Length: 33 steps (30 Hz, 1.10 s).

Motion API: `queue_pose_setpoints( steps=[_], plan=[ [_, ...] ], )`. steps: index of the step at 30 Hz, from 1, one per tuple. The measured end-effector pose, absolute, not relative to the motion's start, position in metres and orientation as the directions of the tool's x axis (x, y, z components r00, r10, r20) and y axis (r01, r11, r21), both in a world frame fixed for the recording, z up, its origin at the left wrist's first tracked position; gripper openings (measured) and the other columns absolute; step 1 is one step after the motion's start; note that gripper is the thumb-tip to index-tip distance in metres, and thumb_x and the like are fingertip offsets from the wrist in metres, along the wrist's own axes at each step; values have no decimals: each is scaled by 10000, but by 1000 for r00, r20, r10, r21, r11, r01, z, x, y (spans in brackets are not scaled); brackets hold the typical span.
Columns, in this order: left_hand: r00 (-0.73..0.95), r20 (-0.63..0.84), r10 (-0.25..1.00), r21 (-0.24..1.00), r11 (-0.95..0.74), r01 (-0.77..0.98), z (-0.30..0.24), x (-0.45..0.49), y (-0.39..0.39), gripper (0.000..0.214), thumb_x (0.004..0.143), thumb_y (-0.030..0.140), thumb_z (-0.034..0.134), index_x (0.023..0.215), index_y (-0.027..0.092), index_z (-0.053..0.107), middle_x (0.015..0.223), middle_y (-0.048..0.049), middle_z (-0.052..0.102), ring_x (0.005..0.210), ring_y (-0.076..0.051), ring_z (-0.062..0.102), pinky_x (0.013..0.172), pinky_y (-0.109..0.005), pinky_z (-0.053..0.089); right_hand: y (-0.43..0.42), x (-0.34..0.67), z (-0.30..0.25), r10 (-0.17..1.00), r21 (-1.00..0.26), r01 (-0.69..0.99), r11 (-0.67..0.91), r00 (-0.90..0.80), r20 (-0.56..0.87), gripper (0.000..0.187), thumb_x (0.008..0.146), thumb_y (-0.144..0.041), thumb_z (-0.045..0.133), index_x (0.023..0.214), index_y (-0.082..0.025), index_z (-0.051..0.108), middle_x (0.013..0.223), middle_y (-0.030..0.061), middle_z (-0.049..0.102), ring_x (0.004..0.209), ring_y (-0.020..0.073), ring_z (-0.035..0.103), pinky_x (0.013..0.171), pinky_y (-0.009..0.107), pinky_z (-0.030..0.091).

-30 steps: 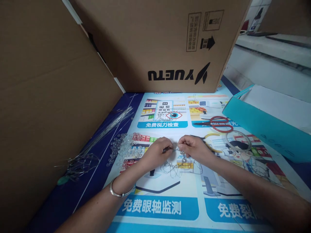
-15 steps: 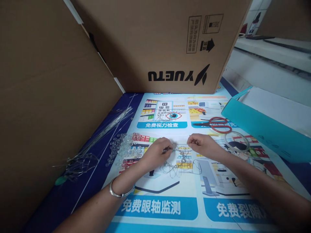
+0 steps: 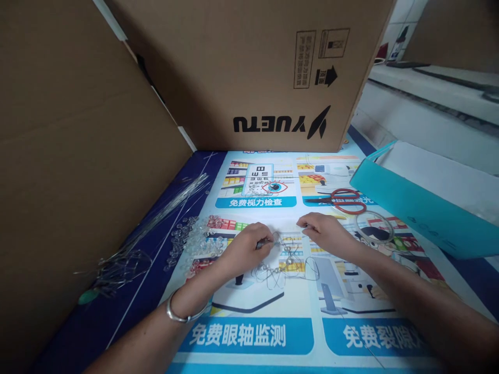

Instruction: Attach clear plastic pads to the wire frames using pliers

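Note:
Over the printed sheet, my left hand (image 3: 249,244) has its fingers closed on one end of a beaded wire piece (image 3: 287,261), a tangle of thin silvery wire loops with several clear and pearly beads. The piece trails from my fingertips down onto the sheet. To its right, my right hand (image 3: 317,228) is closed in a pinch, apart from the left; what sits in it is too small to make out. A heap of clear beads (image 3: 195,236) lies just left of my left hand. Red-handled scissors (image 3: 349,201) and a coil of wire (image 3: 375,227) lie beyond my right hand.
A cardboard box (image 3: 265,78) walls off the back and left. A bundle of thin wires (image 3: 167,208) lies along the left side, with a green piece (image 3: 89,296) at its near end. An open teal box (image 3: 421,202) stands at the right.
The whole view has shifted slightly left. My left hand keeps hold of the beaded wire piece, and my right hand stays pinched with its fingers turned a little.

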<state>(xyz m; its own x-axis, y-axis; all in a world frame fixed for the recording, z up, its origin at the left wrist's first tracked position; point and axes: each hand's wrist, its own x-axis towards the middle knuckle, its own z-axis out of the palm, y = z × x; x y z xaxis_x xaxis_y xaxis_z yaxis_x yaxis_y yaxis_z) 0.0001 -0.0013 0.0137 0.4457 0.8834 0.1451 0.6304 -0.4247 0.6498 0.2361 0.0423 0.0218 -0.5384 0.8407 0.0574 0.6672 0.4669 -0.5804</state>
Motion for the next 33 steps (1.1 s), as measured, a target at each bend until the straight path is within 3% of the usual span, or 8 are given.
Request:
queue_pose_setpoints(
  steps=[5, 12, 17, 20, 24, 29, 33],
  plan=[
    [454, 154, 878, 653, -435, 620, 15, 1, -1, 160, 828, 174, 442, 826, 192, 601, 821, -32, 599, 840, -166, 533, 762, -305, 417, 42, 237, 21, 817, -572, 640, 513, -569, 96, 222, 831, -191, 429, 885, -220, 643, 915, 13, 643, 824, 155, 572, 734, 275, 409],
    [434, 164, 886, 652, -427, 626, 12, 1, -1, 168, 833, 165, 437, 766, 183, 590, 784, -26, 591, 816, -159, 530, 738, -290, 412, 42, 235, 20, 834, -448, 733, 512, -550, 54, 217, 852, -217, 435, 860, -203, 652, 873, 61, 617, 814, 182, 555, 709, 284, 384],
    [404, 152, 902, 625, -405, 668, 12, 2, -2, 164, 825, 153, 440, 732, 175, 574, 741, -17, 560, 777, -152, 513, 707, -281, 402, 33, 217, 39, 771, -600, 579, 552, -628, 103, 208, 864, -255, 437, 857, -231, 644, 856, 18, 624, 796, 155, 552, 714, 264, 381],
    [391, 146, 909, 622, -392, 678, 11, 2, -2, 141, 812, 150, 452, 725, 174, 561, 741, -15, 545, 773, -150, 509, 693, -276, 398, 27, 199, 47, 726, -679, 528, 510, -687, 11, 161, 844, -270, 470, 847, -256, 631, 806, -30, 637, 712, 125, 552, 634, 233, 367],
    [380, 149, 913, 614, -387, 688, 9, 2, -1, 129, 807, 148, 445, 723, 169, 541, 757, -20, 535, 771, -151, 499, 690, -276, 394, 27, 183, 43, 765, -591, 655, 471, -637, -95, 105, 806, -217, 494, 776, -225, 594, 691, -29, 611, 626, 119, 518, 548, 227, 300],
    [388, 140, 911, 601, -389, 698, 8, 2, 0, 144, 816, 145, 420, 730, 168, 532, 759, -20, 527, 778, -152, 487, 700, -277, 390, 30, 179, 31, 740, -482, 659, 577, -672, -35, 114, 820, -239, 495, 777, -219, 598, 840, 3, 608, 764, 133, 535, 641, 232, 319],
    [389, 144, 910, 586, -395, 708, 8, 3, 0, 148, 816, 131, 405, 732, 163, 522, 757, -21, 523, 775, -148, 483, 706, -274, 389, 27, 181, 29, 764, -406, 712, 573, -643, -50, 143, 849, -304, 454, 836, -241, 582, 846, -14, 617, 749, 134, 538, 607, 230, 301]
  ],
)
